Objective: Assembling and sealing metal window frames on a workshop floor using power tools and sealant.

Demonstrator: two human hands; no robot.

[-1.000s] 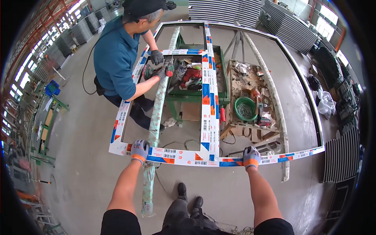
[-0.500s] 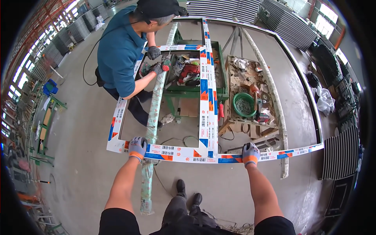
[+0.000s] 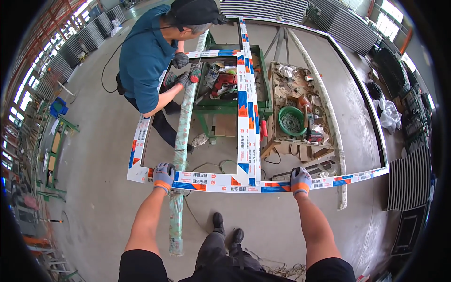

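A large window frame (image 3: 221, 182), covered in white, blue and orange protective film, lies across two long wrapped support bars. My left hand (image 3: 164, 176), in a grey and orange work glove, is closed around its near rail beside the green-wrapped bar (image 3: 176, 202). Farther right, my right hand (image 3: 300, 181) grips the same rail, fingers curled over the far edge. Across the frame on the left, a co-worker (image 3: 145, 61) in a blue shirt and dark cap leans over it. The co-worker's gloved hands hold a red and green power drill (image 3: 195, 74) at the inner rail.
Beneath the frame stand a green metal cart (image 3: 235, 107) with tools and rags, and a wooden worktable (image 3: 282, 80) bearing a green basin of screws (image 3: 291, 121). A pale bar (image 3: 324, 98) runs along the right. Cables trail over the floor; profile stacks line the walls.
My view shifts slightly, and the frame appears a little higher. The co-worker's drill and hands are slightly lower left relative to the inner rail. Both my hands keep their grip.
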